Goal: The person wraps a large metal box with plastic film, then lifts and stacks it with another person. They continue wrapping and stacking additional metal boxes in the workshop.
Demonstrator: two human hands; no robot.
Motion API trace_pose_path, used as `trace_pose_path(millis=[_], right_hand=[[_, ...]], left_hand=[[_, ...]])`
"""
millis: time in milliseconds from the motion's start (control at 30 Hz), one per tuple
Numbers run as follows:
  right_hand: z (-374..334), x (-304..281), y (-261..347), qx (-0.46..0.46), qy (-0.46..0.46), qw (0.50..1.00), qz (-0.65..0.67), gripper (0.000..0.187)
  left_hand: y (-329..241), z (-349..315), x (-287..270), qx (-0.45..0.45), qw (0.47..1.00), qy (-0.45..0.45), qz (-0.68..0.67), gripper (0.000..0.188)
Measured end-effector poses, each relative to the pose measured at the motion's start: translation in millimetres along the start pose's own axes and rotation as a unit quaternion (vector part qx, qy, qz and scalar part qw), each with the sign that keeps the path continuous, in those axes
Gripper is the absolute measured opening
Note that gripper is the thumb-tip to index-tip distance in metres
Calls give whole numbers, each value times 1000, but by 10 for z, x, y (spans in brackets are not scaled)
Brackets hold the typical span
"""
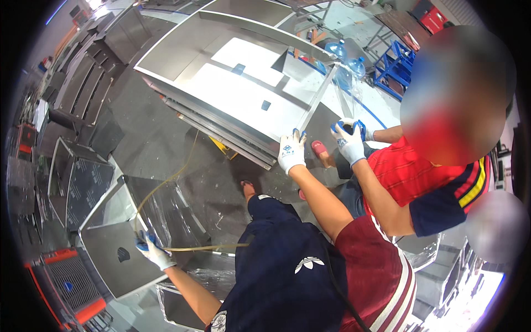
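My left hand [155, 252], in a white glove with blue fingertips, is closed around a thin yellowish hose [202, 247] low on the left. From there the hose curves up across the floor and also runs back toward my navy shirt. My right hand [291, 153], gloved alike, rests on the near right corner of a large grey metal cabinet [182, 88] lying raised before me. Its fingers are stretched over the rim. White sheets [232, 94] with small dark patches lie inside the cabinet. Below my left hand is a grey metal panel [119, 265] with a dark patch.
Close on my right, a co-worker [409, 182] in red holds gloved hands together near the cabinet corner. Metal cabinets [86, 88] line the left side. A red-and-grey machine [69, 285] stands lower left. Blue water bottles [345, 66] and a blue rack [394, 69] are beyond the cabinet.
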State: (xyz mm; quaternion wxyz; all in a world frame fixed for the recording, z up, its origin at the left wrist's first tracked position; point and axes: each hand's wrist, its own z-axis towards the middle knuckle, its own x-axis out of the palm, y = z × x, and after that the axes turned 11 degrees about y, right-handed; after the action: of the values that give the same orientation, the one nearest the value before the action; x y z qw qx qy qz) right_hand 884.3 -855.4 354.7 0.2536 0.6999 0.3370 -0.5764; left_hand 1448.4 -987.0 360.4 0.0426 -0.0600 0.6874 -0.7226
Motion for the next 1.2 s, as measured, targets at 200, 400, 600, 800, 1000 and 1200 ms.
trace_pose_path(millis=[200,400,600,800,1000,1200], right_hand=[[122,-226,303,88,64,992,70,45],[715,-385,963,54,-15,991,119,46],[1513,-482,1551,53,63,980,181,37],[1618,-523,1666,103,114,977,149,35],[1647,-568,1748,166,104,972,131,30],[2222,-1116,2638,219,148,952,152,62]], left_hand=[[-14,1404,359,-54,993,104,8,49],[-68,3050,503,-190,980,45,37,34],[48,4372,465,-239,970,40,14,39],[200,5764,711,-300,932,126,158,36],[623,7626,1777,-357,906,222,-48,41],[878,8598,3479,-375,844,384,-18,31]])
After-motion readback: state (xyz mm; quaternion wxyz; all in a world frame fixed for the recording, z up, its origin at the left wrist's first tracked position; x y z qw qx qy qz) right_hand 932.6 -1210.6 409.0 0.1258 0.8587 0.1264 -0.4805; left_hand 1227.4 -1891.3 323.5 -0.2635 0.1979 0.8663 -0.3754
